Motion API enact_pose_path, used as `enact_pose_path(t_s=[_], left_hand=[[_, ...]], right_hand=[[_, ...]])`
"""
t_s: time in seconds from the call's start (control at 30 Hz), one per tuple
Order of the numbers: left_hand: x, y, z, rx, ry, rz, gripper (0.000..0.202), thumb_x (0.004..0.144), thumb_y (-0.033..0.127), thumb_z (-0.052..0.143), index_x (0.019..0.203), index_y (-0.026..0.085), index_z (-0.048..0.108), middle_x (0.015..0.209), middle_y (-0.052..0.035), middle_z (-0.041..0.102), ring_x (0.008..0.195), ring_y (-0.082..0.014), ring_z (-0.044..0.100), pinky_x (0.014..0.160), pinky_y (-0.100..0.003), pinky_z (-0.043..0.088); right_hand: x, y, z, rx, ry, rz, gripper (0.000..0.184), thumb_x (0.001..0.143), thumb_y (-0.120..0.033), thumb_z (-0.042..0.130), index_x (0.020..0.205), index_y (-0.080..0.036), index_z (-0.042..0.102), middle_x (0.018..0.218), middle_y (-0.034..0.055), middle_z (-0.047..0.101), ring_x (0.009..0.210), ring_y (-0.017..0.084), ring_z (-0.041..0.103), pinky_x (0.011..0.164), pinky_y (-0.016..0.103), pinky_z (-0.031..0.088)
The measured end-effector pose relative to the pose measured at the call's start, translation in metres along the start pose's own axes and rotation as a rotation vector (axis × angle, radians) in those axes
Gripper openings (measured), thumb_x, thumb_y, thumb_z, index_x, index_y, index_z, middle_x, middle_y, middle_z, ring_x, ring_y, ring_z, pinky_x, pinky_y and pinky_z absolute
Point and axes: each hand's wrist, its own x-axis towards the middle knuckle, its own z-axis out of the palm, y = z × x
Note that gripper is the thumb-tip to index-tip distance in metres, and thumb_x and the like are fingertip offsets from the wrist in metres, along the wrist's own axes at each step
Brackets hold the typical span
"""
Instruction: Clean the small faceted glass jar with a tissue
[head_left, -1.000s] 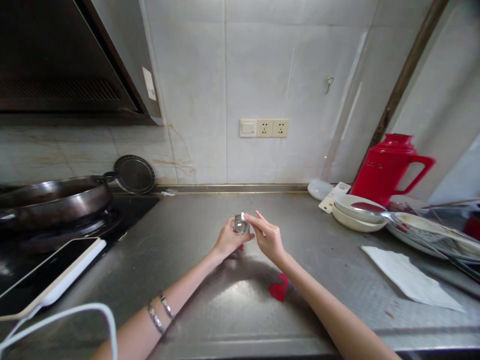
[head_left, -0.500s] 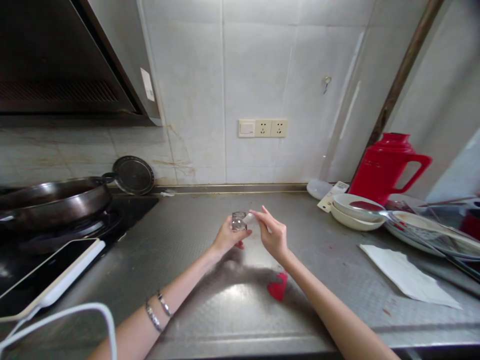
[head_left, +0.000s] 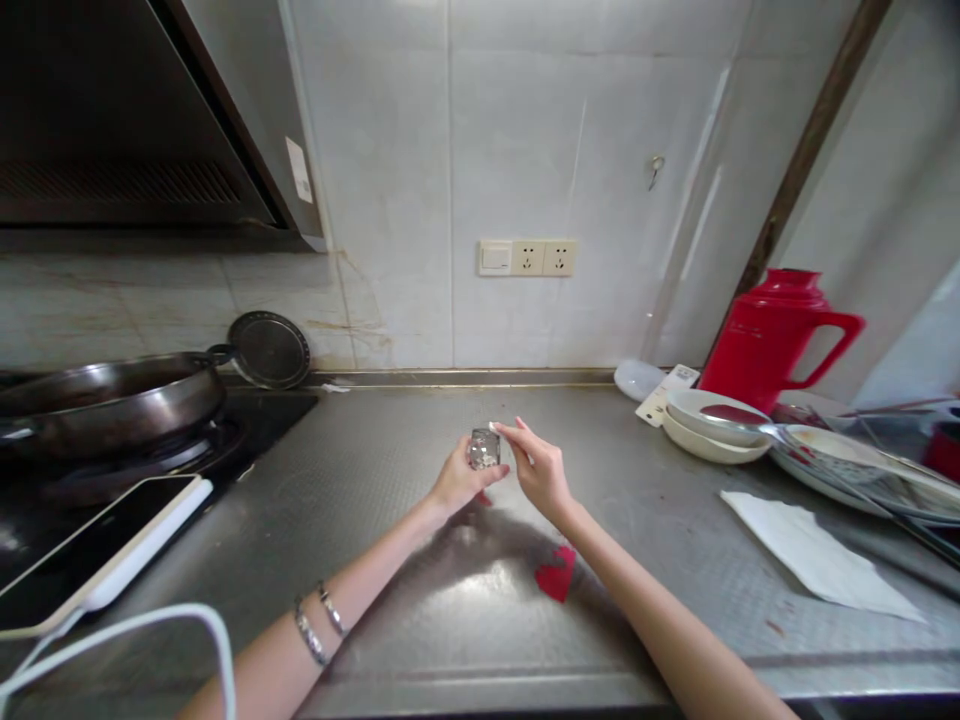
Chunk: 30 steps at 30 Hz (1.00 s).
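My left hand (head_left: 454, 480) is wrapped round a small clear glass jar (head_left: 484, 449) and holds it a little above the steel counter (head_left: 420, 600). My right hand (head_left: 541, 472) is beside it on the right, with thumb and forefinger pinching a small white bit (head_left: 493, 429) at the jar's top edge. I cannot tell whether that bit is a seal or a scrap of paper. A small red piece shows just under my left hand. A larger red piece (head_left: 556, 574) lies on the counter below my right wrist.
A dark pan (head_left: 112, 400) sits on the stove at left, with a tablet (head_left: 97, 550) and white cable (head_left: 150, 630) in front of it. At right are a red jug (head_left: 772, 335), stacked white bowls (head_left: 712, 425), plates with utensils and a white paper sheet (head_left: 814, 550).
My right hand drew slightly away from the jar, then came back to its top edge. The left hand and the jar stayed almost still.
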Motion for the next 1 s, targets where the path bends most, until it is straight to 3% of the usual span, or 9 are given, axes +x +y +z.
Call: enact_pose_path(t_s=[0.27, 0.37, 0.53, 0.63, 0.73, 0.9, 1.0], left_hand=[[0.005, 0.001, -0.004, 0.011, 0.040, 0.012, 0.061, 0.058, 0.031, 0.081, 0.108, 0.017, 0.051, 0.081, 0.0000, 0.056, 0.064, -0.0113, 0.056, 0.038, -0.017, 0.049], [0.006, 0.004, -0.004, 0.015, 0.062, 0.011, 0.057, 0.057, 0.032, 0.080, 0.105, 0.018, 0.054, 0.077, 0.0014, 0.056, 0.061, -0.0105, 0.055, 0.038, -0.017, 0.048], [0.004, 0.012, -0.004, 0.012, -0.004, 0.024, 0.049, 0.057, 0.037, 0.079, 0.096, 0.016, 0.057, 0.073, 0.0023, 0.055, 0.060, -0.0104, 0.054, 0.038, -0.019, 0.050], [0.007, 0.009, -0.006, 0.013, 0.041, 0.013, 0.048, 0.057, 0.038, 0.079, 0.092, 0.015, 0.055, 0.071, 0.0028, 0.054, 0.057, -0.0092, 0.052, 0.038, -0.018, 0.048], [0.010, 0.002, -0.008, 0.080, 0.103, 0.009, 0.053, 0.056, 0.036, 0.080, 0.097, 0.015, 0.054, 0.081, -0.0006, 0.057, 0.062, -0.0109, 0.055, 0.038, -0.016, 0.047], [0.007, -0.003, -0.005, 0.216, 0.102, 0.044, 0.067, 0.056, 0.036, 0.080, 0.113, 0.017, 0.051, 0.086, -0.0042, 0.062, 0.072, -0.0177, 0.061, 0.037, -0.016, 0.045], [0.003, -0.004, -0.002, 0.251, 0.086, 0.057, 0.067, 0.056, 0.038, 0.079, 0.113, 0.017, 0.051, 0.086, -0.0043, 0.063, 0.069, -0.0179, 0.061, 0.035, -0.017, 0.044]], right_hand=[[-0.005, -0.010, 0.006, 0.101, -0.032, -0.048, 0.038, 0.092, -0.010, 0.041, 0.119, -0.028, 0.060, 0.112, 0.0026, 0.069, 0.103, 0.018, 0.065, 0.105, 0.049, 0.042], [-0.006, -0.012, 0.007, 0.097, -0.044, -0.080, 0.041, 0.091, -0.008, 0.040, 0.122, -0.028, 0.058, 0.113, 0.0024, 0.068, 0.105, 0.018, 0.064, 0.106, 0.049, 0.041], [-0.006, -0.017, 0.004, 0.087, -0.029, -0.151, 0.043, 0.091, -0.006, 0.039, 0.123, -0.027, 0.057, 0.113, 0.0032, 0.068, 0.106, 0.018, 0.064, 0.104, 0.047, 0.044], [-0.005, -0.019, 0.002, 0.074, -0.098, -0.210, 0.043, 0.090, -0.007, 0.039, 0.125, -0.028, 0.055, 0.110, 0.0028, 0.069, 0.102, 0.017, 0.065, 0.104, 0.046, 0.045], [-0.003, -0.018, 0.000, 0.047, -0.112, -0.230, 0.043, 0.090, -0.007, 0.039, 0.125, -0.028, 0.055, 0.107, 0.0020, 0.070, 0.099, 0.017, 0.067, 0.103, 0.046, 0.046], [0.004, -0.009, -0.007, -0.052, 0.005, -0.209, 0.043, 0.089, -0.006, 0.038, 0.121, -0.026, 0.058, 0.102, 0.0036, 0.071, 0.098, 0.018, 0.067, 0.103, 0.048, 0.046], [0.004, -0.007, -0.006, -0.102, -0.074, -0.248, 0.047, 0.087, -0.002, 0.036, 0.124, -0.025, 0.055, 0.106, 0.0055, 0.070, 0.102, 0.017, 0.065, 0.103, 0.048, 0.045]])
